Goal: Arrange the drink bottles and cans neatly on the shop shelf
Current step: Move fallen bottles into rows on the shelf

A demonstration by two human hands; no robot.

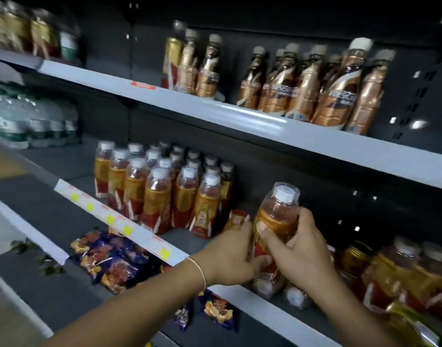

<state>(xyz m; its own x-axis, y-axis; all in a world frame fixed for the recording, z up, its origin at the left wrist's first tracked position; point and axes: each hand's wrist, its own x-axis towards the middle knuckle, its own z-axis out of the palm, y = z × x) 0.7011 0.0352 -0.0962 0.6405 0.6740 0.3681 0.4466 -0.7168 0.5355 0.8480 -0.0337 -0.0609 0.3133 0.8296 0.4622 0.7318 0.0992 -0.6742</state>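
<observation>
Hands: both on one bottle. The left hand point(230, 254) wraps its lower left side, and the right hand point(300, 251) curls round the right with the thumb across the label.
Lower shelf, near left: snack packets point(107, 261) lying loose, no part of this job.
Held bottle: orange drink bottle point(277, 219), white cap, slightly tilted, lifted over the middle shelf point(144, 237), right of the standing block.
Near right: crowded bottles point(402, 269), leaning and badly blurred.
Further back, left: block of matching bottles point(162, 194), standing in tidy rows.
Far: brown bottles point(312, 86) on the upper shelf, in uneven clusters.
Step in hand: looks like adding this one to the block.
How to do it well: bring it down flat on its base, label outward, level with the front row and touching its neighbour. Let go only once it stands.
Risk: a nudge to the front row could topple several.
Hard to make out: a red-and-gold item point(237, 216) behind the left hand, can or bottle I cannot tell. The shapes under the hands are blurred, the held bottle's base is covered, and the label print is unreadable.
</observation>
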